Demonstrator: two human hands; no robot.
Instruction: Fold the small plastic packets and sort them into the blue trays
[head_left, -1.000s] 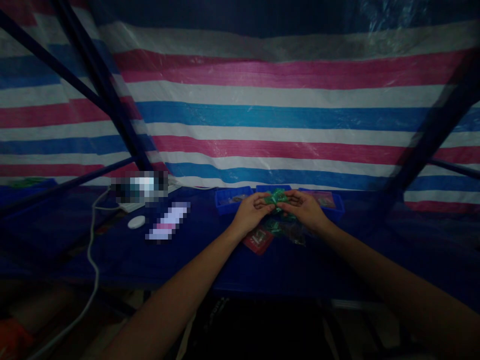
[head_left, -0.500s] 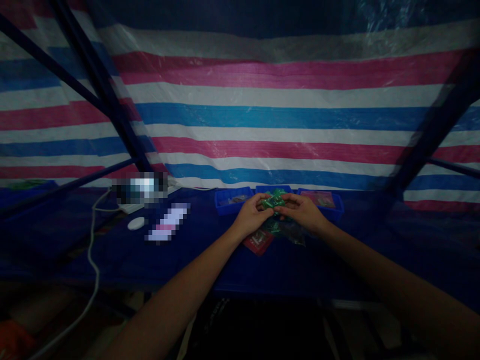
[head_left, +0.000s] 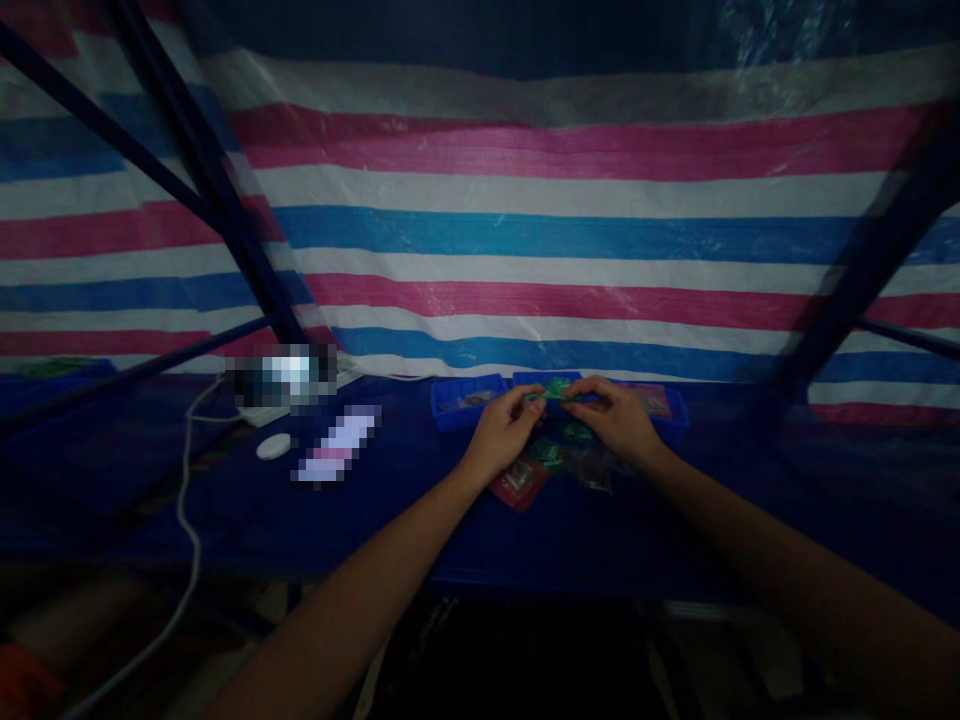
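Note:
My left hand point(head_left: 508, 428) is closed, its thumb and fingers pinched on a sliver of a green plastic packet point(head_left: 535, 395). My right hand point(head_left: 621, 418) faces it with fingertips pinched together; what they grip, if anything, is too small and dark to make out. Beneath the hands lie shiny green packets point(head_left: 549, 457), a red packet point(head_left: 517, 482) and a dark clear bag point(head_left: 594, 470). Right behind the fingertips, more green wrapping point(head_left: 557, 386) shows at the middle blue tray point(head_left: 525, 378).
A left blue tray point(head_left: 450, 412) and a right blue tray point(head_left: 679, 412) hold small packets on the blue table point(head_left: 390, 510). Leftward lie a blurred-out phone-like shape point(head_left: 341, 445), a white oval object point(head_left: 273, 446) and a white cable point(head_left: 193, 550). Blue metal bars point(head_left: 247, 270) frame a striped sheet.
The bunched green packet seen between my hands no longer shows there as a bundle. My fingertips have drawn slightly apart, and more green wrapping shows below my right hand.

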